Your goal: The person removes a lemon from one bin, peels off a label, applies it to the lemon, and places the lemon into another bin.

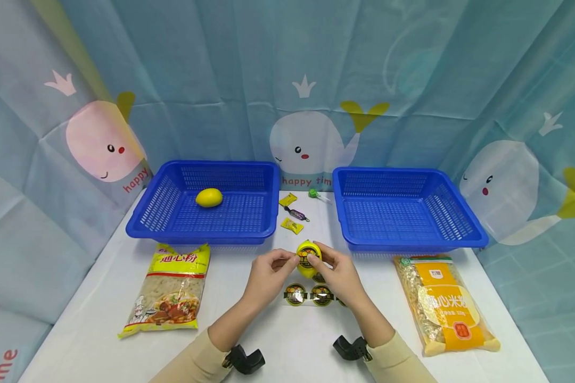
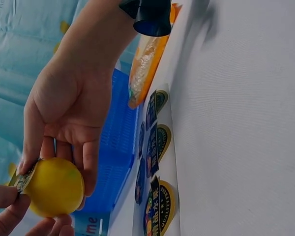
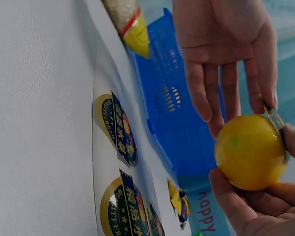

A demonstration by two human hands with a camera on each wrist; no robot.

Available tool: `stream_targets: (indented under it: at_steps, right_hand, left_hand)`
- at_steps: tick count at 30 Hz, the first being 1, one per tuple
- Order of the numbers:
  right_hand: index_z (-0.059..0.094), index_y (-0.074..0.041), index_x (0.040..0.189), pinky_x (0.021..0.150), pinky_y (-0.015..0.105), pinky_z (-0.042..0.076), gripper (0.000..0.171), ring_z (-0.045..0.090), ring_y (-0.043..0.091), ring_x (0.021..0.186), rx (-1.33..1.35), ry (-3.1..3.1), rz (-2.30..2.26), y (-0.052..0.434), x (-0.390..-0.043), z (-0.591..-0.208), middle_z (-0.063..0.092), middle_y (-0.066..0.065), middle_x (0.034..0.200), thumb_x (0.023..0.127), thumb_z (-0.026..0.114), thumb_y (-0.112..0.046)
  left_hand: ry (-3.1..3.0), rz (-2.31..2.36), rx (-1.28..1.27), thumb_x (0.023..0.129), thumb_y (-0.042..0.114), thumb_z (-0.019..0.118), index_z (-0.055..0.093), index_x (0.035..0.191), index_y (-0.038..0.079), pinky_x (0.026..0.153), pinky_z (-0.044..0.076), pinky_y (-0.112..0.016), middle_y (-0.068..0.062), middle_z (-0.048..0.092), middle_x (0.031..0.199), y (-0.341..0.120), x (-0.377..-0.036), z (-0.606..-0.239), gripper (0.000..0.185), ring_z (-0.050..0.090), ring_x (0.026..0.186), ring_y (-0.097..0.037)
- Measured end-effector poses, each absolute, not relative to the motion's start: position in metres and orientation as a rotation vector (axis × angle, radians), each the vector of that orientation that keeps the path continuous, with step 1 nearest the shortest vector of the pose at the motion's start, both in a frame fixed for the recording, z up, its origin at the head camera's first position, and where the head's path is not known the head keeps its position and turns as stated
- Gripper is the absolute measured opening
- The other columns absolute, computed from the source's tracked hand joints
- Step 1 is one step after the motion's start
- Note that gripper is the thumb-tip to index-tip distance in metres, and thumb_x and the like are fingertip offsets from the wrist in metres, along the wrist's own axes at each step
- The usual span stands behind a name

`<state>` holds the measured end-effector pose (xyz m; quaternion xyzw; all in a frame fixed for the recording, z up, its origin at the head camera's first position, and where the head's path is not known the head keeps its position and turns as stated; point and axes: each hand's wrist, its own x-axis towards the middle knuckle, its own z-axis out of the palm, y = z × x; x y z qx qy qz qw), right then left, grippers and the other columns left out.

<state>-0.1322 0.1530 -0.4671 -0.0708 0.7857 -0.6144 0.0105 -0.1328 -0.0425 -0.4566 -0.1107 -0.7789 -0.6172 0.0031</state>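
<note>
Both hands meet over the middle of the table around a yellow lemon point(image 2: 56, 189). My right hand point(image 1: 342, 274) holds the lemon, fingers behind it and thumb pressing a round black-and-gold label sticker point(image 1: 309, 254) on its near face. With thumb and forefinger, my left hand point(image 1: 269, 272) pinches the sticker's left edge; its other fingers extend beside the lemon, seen in the right wrist view. Part of the sticker's edge stands off the lemon's skin. Beneath the hands lies a sheet of matching stickers point(image 1: 295, 294), partly hidden by the right hand.
A blue basket point(image 1: 201, 236) at back left contains another lemon point(image 1: 209, 198); a second blue basket point(image 1: 417, 244) stands at back right. Between them lie wrapped candies point(image 1: 292, 225) and a green lollipop point(image 1: 313, 193). Food bags flank the hands: pasta point(image 1: 170, 290) left, an orange-labelled bag point(image 1: 445, 303) right.
</note>
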Motion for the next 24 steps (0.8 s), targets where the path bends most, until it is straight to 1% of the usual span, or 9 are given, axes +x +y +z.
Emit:
stream_targets:
  at_steps: [3,7,12,16,24]
  right_hand:
    - [0.060,-0.008,0.139,0.091,0.030,0.059,0.049,0.062,0.032,0.125,-0.208,2.450,-1.923,0.1527,-0.1319,-0.4667,0.069,0.012,0.129,0.098,0.067,-0.033]
    - [0.060,-0.009,0.140,0.090,0.028,0.059,0.050,0.061,0.031,0.126,-0.179,2.434,-1.932,0.1522,-0.1317,-0.4653,0.069,0.012,0.129,0.097,0.069,-0.032]
    - [0.059,-0.008,0.139,0.087,0.026,0.059,0.049,0.062,0.029,0.124,-0.200,2.412,-1.941,0.1518,-0.1321,-0.4647,0.069,0.014,0.127,0.096,0.071,-0.029]
    - [0.058,-0.008,0.141,0.087,0.026,0.059,0.049,0.062,0.030,0.124,-0.217,2.418,-1.934,0.1521,-0.1317,-0.4651,0.069,0.015,0.128,0.097,0.069,-0.029]
    - [0.058,-0.007,0.141,0.083,0.026,0.060,0.050,0.066,0.029,0.117,-0.198,2.399,-1.940,0.1526,-0.1303,-0.4629,0.070,0.015,0.124,0.097,0.069,-0.028]
  left_hand:
    - [-2.437,-1.946,-0.335,0.096,0.028,0.071,0.075,0.099,0.012,0.086,0.060,-0.028,-0.004,0.075,0.101,-0.0423,-0.1317,-0.4540,0.017,0.074,0.096,-0.018]
    - [-2.427,-1.948,-0.338,0.095,0.027,0.072,0.075,0.098,0.011,0.083,0.060,-0.025,-0.004,0.075,0.100,-0.0414,-0.1315,-0.4530,0.016,0.074,0.094,-0.018]
    - [-2.418,-1.943,-0.334,0.094,0.022,0.073,0.075,0.096,0.010,0.080,0.059,-0.022,-0.004,0.075,0.096,-0.0405,-0.1312,-0.4532,0.012,0.073,0.090,-0.016]
    - [-2.405,-1.944,-0.343,0.094,0.019,0.072,0.075,0.096,0.008,0.079,0.060,-0.023,-0.006,0.075,0.097,-0.0396,-0.1307,-0.4533,0.011,0.074,0.090,-0.018]
    - [-2.406,-1.943,-0.348,0.094,0.018,0.073,0.074,0.096,0.009,0.079,0.060,-0.023,-0.005,0.074,0.099,-0.0377,-0.1305,-0.4530,0.009,0.073,0.090,-0.017]
